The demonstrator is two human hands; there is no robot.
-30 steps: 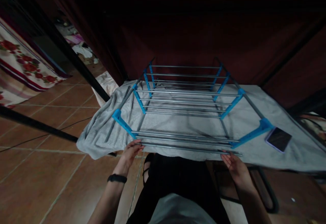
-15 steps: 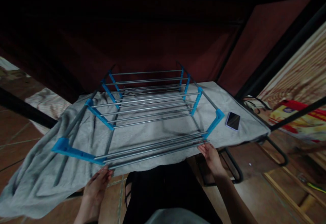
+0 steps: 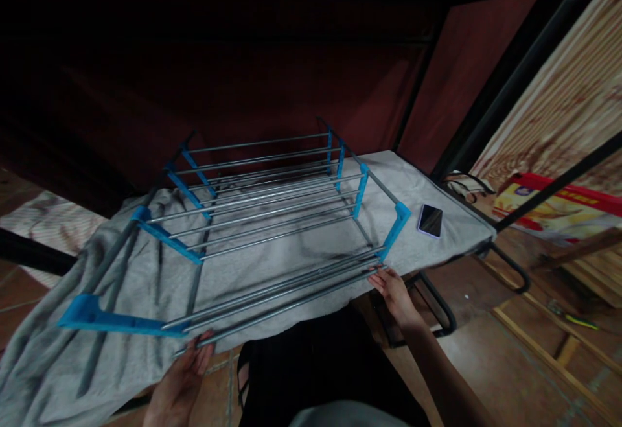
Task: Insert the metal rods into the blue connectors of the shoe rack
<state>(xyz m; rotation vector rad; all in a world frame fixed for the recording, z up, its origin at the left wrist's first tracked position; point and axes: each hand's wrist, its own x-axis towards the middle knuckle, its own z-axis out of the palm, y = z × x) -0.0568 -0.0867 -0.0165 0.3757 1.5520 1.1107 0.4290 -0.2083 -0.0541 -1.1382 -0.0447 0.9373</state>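
A metal drying rack point(image 3: 272, 207) with grey rods and blue plastic brackets rests on a grey cloth point(image 3: 301, 255) in front of me. My left hand point(image 3: 187, 365) pinches the left end of the nearest rod point(image 3: 282, 307), its tip poking out past my fingers. That end lies a little apart from the front left blue bracket point(image 3: 111, 320). My right hand point(image 3: 393, 291) holds the same rod's right end, just below the front right blue bracket point(image 3: 396, 229). Whether the rod is seated in that bracket is hard to see.
A phone point(image 3: 430, 221) lies on the cloth to the right of the rack. Black bed-frame bars point(image 3: 558, 181) rise at both sides. A red and yellow box point(image 3: 554, 207) and wooden slats point(image 3: 534, 336) are on the tiled floor at right.
The rod's left end has come down and toward me with my left hand, away from the bracket. My right hand stays near the right end. The view has turned slightly.
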